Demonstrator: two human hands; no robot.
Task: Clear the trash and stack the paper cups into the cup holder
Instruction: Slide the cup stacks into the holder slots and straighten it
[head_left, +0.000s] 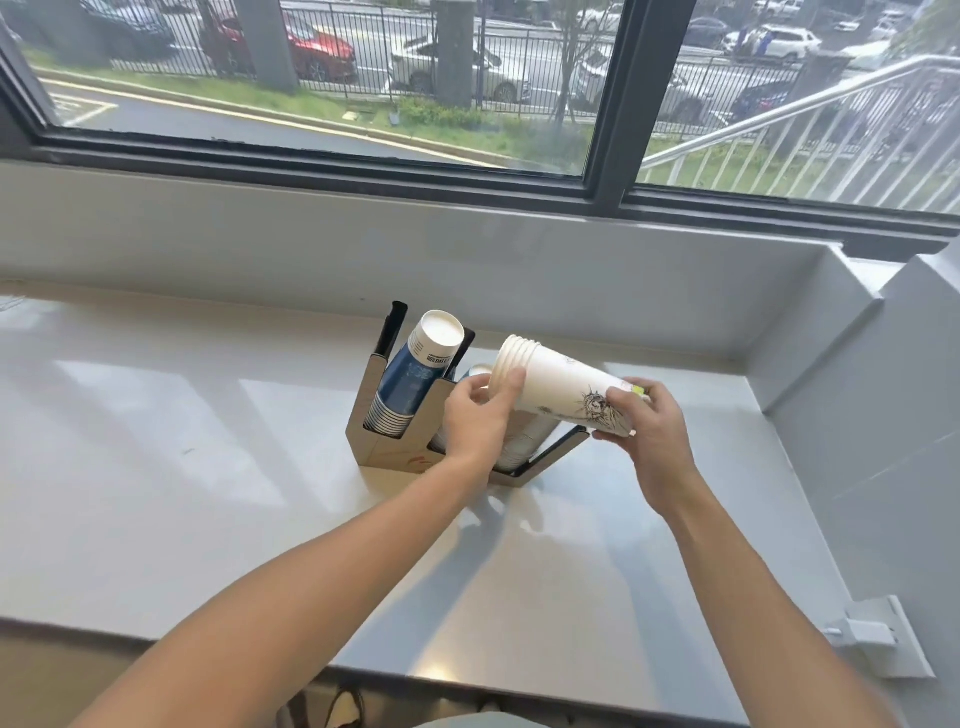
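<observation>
Your left hand (480, 415) pinching the rims, your right hand (647, 415) holding the bottom, white cups (558, 387) nested sideways, drawing on them, above cup holder (400, 457) with blue cups (402, 384)

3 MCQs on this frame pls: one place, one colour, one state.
1. Where does the cup holder stand?
A. on the counter
B. on the window ledge
C. on the floor

2. What colour is the cup stack in the holder's left slot?
A. red
B. blue
C. green

3. How is the white cup stack held?
A. left hand only
B. lying free on the counter
C. by both hands, tilted

Key: 1 A, its base sits on the grey countertop. 2 B, the sleeves are dark blue. 3 C, the left hand is at the rims and the right hand at the base.
</observation>
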